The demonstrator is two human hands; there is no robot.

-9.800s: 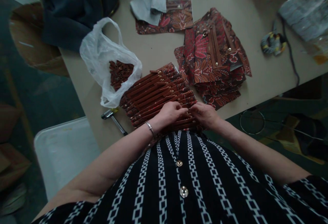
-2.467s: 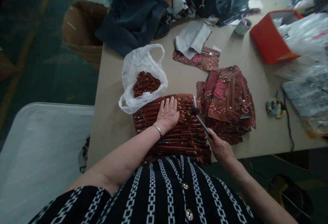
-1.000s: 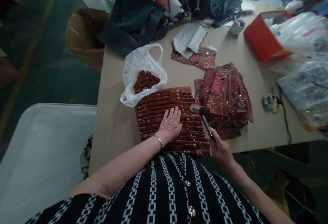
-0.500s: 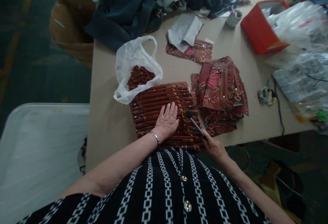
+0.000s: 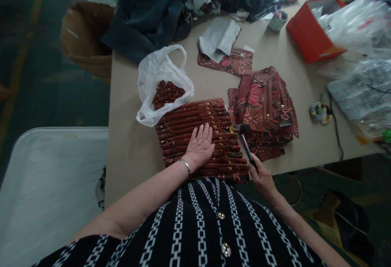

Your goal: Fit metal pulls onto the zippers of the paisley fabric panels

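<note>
My left hand [image 5: 200, 147] lies flat, fingers stretched out, on an overlapping row of brown patterned fabric pieces with zippers [image 5: 180, 136]. In my right hand [image 5: 263, 179] is a hammer [image 5: 247, 147], gripped by its handle. Its head, with a yellow end and a black end, is over the right edge of the row. Beyond the row sits a white plastic bag [image 5: 148, 71], open at the top, with small brown leather-like tabs [image 5: 168, 93] inside. To the right is a pile of patterned fabric panels with zippers [image 5: 259, 104].
Grey cloth [image 5: 218, 39] rests on another patterned panel at the back. A dark blue bag [image 5: 146, 18], a cup [image 5: 277, 20] and an orange-red box [image 5: 314, 35] stand farther off. Scissors-like tool with wrapped handles [image 5: 320, 113] lies right. A cardboard box [image 5: 82, 39] is beside the table.
My right hand has moved slightly right with the hammer, and the hammer head has swung away from the row's middle to its right edge. My left hand stays pressed on the fabric.
</note>
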